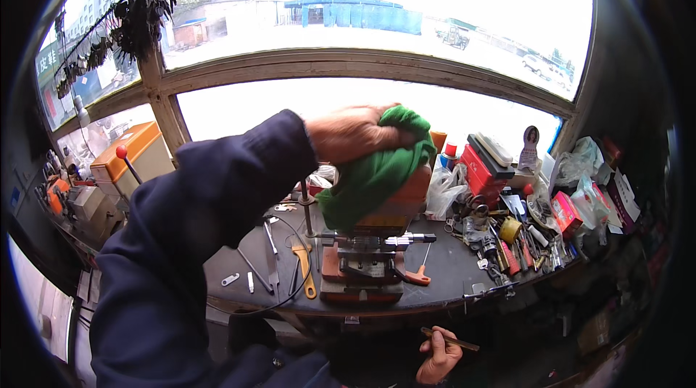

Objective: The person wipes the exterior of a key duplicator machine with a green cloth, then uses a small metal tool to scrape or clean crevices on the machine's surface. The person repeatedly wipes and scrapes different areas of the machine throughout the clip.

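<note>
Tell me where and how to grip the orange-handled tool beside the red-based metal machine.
Pinch the broad orange handle, probably from the near right: it is the thick end, closest to the person, while the slim metal shaft points away and the red-based metal machine crowds its left. The right hand grips a thin brown stick.

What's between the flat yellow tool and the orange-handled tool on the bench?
Mainly the machine's reddish base, as the head view shows.

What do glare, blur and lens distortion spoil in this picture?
Head view, glare: the lower window pane is washed white; head view, blur: the left hand and green cloth look smeared, probably by motion; head view, distortion: the wooden window frame curves.
</note>
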`<action>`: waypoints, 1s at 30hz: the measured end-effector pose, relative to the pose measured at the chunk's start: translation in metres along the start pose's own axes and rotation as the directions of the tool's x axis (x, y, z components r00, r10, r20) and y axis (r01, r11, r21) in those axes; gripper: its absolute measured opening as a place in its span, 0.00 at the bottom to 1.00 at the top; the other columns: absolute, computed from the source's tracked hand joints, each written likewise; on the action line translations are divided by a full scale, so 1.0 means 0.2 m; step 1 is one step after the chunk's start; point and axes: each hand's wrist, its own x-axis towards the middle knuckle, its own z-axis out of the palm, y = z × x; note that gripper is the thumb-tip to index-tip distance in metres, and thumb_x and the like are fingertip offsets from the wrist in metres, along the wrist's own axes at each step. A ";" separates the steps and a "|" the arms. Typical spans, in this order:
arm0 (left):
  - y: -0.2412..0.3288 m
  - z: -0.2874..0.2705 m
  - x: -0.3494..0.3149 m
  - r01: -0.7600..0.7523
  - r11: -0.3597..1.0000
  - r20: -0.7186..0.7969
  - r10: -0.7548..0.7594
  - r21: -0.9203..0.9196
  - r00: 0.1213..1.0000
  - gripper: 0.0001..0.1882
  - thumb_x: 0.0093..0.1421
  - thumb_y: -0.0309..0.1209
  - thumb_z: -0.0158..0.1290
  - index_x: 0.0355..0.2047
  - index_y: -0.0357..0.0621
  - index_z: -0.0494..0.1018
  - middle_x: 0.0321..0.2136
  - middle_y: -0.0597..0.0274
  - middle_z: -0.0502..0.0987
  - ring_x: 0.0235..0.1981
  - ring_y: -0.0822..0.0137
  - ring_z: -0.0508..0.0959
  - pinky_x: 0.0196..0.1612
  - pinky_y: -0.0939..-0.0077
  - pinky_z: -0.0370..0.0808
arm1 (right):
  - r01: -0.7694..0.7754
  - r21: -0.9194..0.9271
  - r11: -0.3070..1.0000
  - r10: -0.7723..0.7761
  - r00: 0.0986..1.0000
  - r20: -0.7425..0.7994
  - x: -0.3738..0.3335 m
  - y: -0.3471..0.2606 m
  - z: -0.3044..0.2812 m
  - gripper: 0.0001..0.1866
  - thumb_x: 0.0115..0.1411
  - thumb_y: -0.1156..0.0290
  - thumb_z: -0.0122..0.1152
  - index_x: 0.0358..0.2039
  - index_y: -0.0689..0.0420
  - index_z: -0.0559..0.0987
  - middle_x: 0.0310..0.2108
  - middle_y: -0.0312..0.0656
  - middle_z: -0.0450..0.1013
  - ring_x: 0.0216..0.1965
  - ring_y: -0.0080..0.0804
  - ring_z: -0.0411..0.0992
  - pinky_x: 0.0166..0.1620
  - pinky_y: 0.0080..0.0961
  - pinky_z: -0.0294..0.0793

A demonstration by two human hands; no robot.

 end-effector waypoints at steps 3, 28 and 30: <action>-0.36 -0.09 0.33 0.059 0.998 0.038 -0.058 -0.028 0.998 0.21 0.77 0.44 0.56 0.60 0.42 0.76 0.49 0.60 0.83 0.50 0.68 0.79 0.57 0.70 0.77 | 0.026 0.001 1.000 -0.026 0.999 -0.029 -0.02 -0.01 0.02 0.07 0.69 0.75 0.66 0.42 0.65 0.86 0.31 0.43 0.81 0.23 0.22 0.72 0.30 0.18 0.72; -0.40 -0.11 0.34 0.126 0.957 -0.031 -0.138 -0.261 0.990 0.15 0.75 0.32 0.55 0.58 0.42 0.79 0.49 0.60 0.85 0.48 0.70 0.81 0.54 0.71 0.79 | 0.013 -0.016 1.000 -0.014 0.999 -0.029 -0.07 0.02 -0.04 0.08 0.69 0.74 0.67 0.42 0.66 0.86 0.31 0.43 0.82 0.23 0.23 0.73 0.31 0.18 0.72; -0.38 -0.10 0.29 0.162 0.958 -0.095 -0.189 -0.235 0.977 0.15 0.75 0.32 0.55 0.58 0.43 0.80 0.48 0.60 0.85 0.49 0.68 0.81 0.56 0.69 0.78 | 0.001 -0.025 1.000 -0.002 0.999 -0.041 -0.10 0.00 -0.08 0.08 0.69 0.74 0.67 0.42 0.66 0.86 0.31 0.43 0.82 0.24 0.22 0.73 0.31 0.18 0.72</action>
